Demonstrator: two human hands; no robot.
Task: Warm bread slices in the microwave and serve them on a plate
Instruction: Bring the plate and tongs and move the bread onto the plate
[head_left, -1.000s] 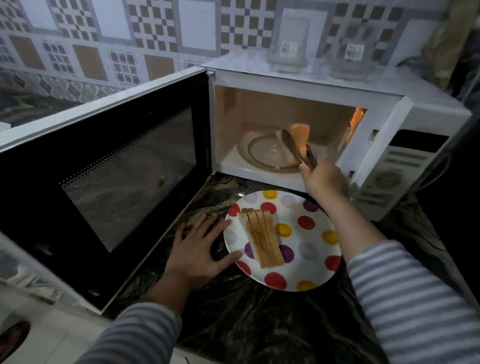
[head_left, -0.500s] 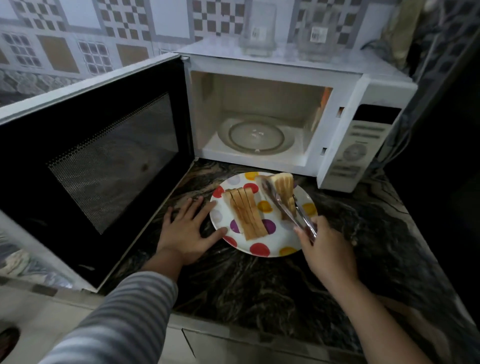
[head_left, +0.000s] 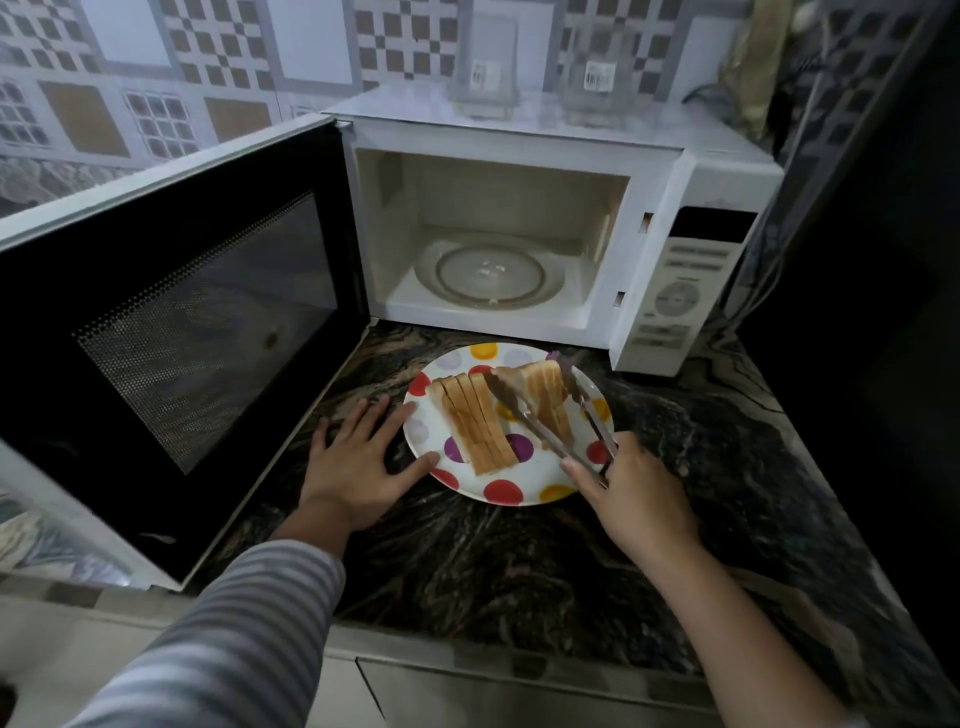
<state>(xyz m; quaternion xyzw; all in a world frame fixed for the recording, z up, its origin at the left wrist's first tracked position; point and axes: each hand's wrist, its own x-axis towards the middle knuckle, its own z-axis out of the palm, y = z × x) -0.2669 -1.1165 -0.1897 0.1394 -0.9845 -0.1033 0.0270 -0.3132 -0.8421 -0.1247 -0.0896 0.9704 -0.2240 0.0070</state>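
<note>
A second ago the metal kitchen tongs (head_left: 550, 421) were inside the white microwave oven (head_left: 519, 228), pinching toasted bread above the round glass turntable (head_left: 491, 273); now the turntable is bare and the lifted bread (head_left: 545, 397) sits low over the far right part of the white plate with coloured polka dots (head_left: 498, 491), tilted, just beside the row of toasted bread slices (head_left: 472, 423) lying across the plate's middle. Whether it already touches the plate cannot be told. The right hand (head_left: 631, 501) has its fingers (head_left: 576, 470) wrapped round the tong handles and squeezes them, so the tong arms stay closed on the bread. The left hand (head_left: 358, 462) lies flat and spread on the dark marbled stone table (head_left: 467, 571), holding nothing, its thumb and forefinger against the plate's left rim to steady it, as before. The plate stands near the back of the table, right in front of the oven, whose black-windowed door (head_left: 171, 332) hangs wide open to the left. With the oven emptied, the serving looks almost done: probably only releasing this bread remains.
</note>
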